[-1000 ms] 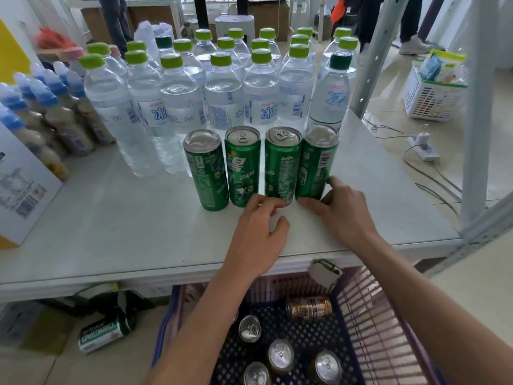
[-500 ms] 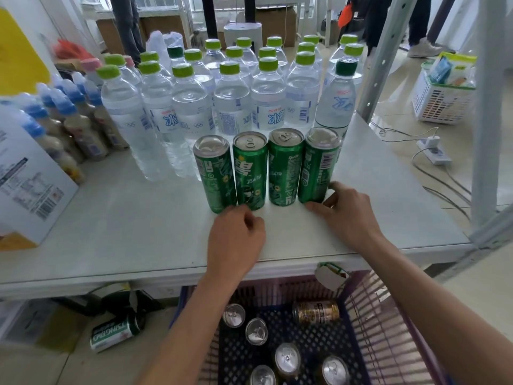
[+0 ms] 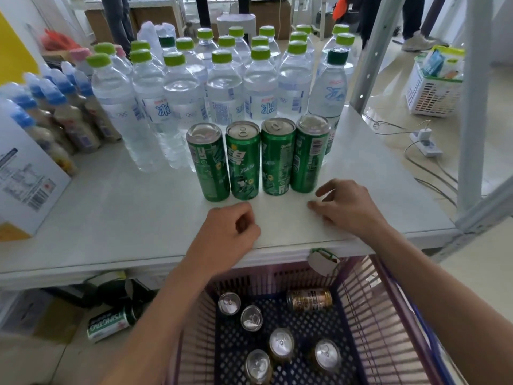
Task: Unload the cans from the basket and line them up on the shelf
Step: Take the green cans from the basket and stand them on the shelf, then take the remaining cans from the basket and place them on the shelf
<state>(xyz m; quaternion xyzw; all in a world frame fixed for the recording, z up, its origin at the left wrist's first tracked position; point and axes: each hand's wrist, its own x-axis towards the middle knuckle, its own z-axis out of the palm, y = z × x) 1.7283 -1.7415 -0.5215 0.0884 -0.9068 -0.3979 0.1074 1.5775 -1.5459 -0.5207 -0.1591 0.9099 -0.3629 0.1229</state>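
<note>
Several green cans [image 3: 258, 159] stand upright in a tight row on the white shelf [image 3: 111, 218], just in front of the water bottles. My left hand [image 3: 227, 232] rests near the shelf's front edge below the row, fingers curled, holding nothing. My right hand [image 3: 344, 209] lies on the shelf to the right of the row, fingers loosely spread and clear of the cans. Below the shelf stands the purple basket [image 3: 361, 315], holding several upright cans [image 3: 280, 343] and one gold can [image 3: 309, 300] lying on its side.
Many clear water bottles with green caps [image 3: 222, 87] fill the back of the shelf. Blue-capped bottles [image 3: 55, 112] and a cardboard box [image 3: 25, 179] stand at the left. A shelf post [image 3: 472, 107] rises at the right. A green can [image 3: 108, 325] lies on the floor.
Both hands have drawn back from the bases of the green cans toward the shelf's front edge. The row of cans stands free.
</note>
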